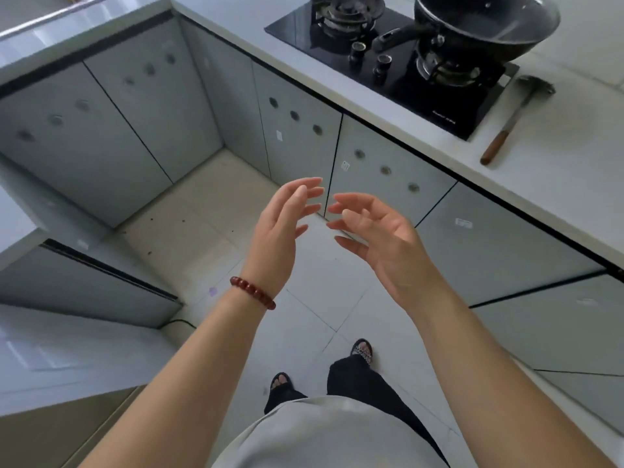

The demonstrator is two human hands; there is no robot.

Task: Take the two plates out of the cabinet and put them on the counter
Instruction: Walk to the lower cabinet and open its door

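Left hand (280, 228), right hand (378, 238), both empty, one wok (486, 25), two burners (347, 11).

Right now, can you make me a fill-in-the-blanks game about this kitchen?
1. Both hands, left hand and right hand, hold ____.
2. The bracelet is on the ____ wrist.
3. The wok sits on the ____.
4. Every cabinet door in view is ____.

Missing words: nothing; left; stove; closed
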